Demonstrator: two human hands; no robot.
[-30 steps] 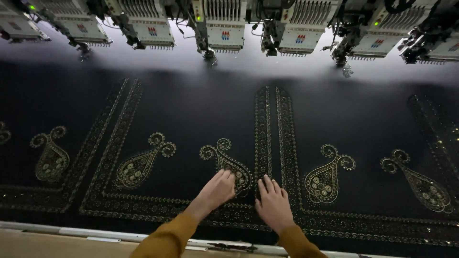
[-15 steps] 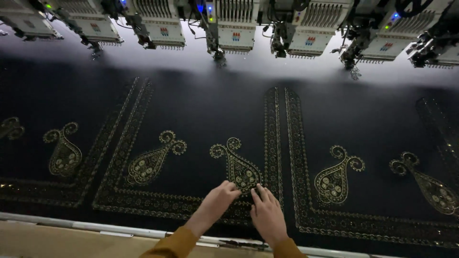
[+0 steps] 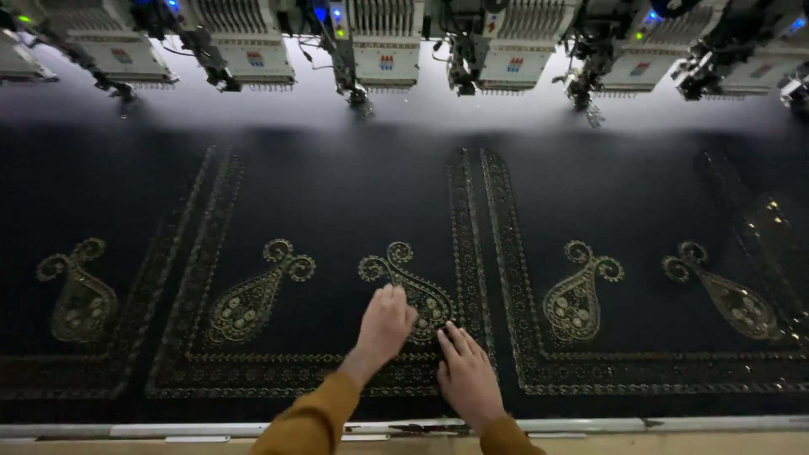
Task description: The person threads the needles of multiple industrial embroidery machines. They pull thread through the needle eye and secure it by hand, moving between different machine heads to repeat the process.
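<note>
Your left hand (image 3: 386, 324) lies flat on the black fabric (image 3: 354, 202), fingers loosely together and bent a little, palm down on the lower edge of a gold paisley motif (image 3: 413, 291); it grips nothing. Your right hand (image 3: 465, 377) rests just beside it, fingers spread and pressed flat to the cloth at the foot of the vertical embroidered border band (image 3: 472, 244), also holding nothing. The two hands are near each other but not touching. Both mustard sleeves (image 3: 312, 421) come up from the bottom edge, over the pale frame rail (image 3: 674, 424) that runs along the near side of the fabric. The cloth is stretched flat inside that frame, and more paisleys sit to either side: one at left (image 3: 249, 299), one at right (image 3: 577, 295). Along the top hangs a row of embroidery heads (image 3: 383, 50), well apart from your hands, small blue and green lights glowing on them.
</note>
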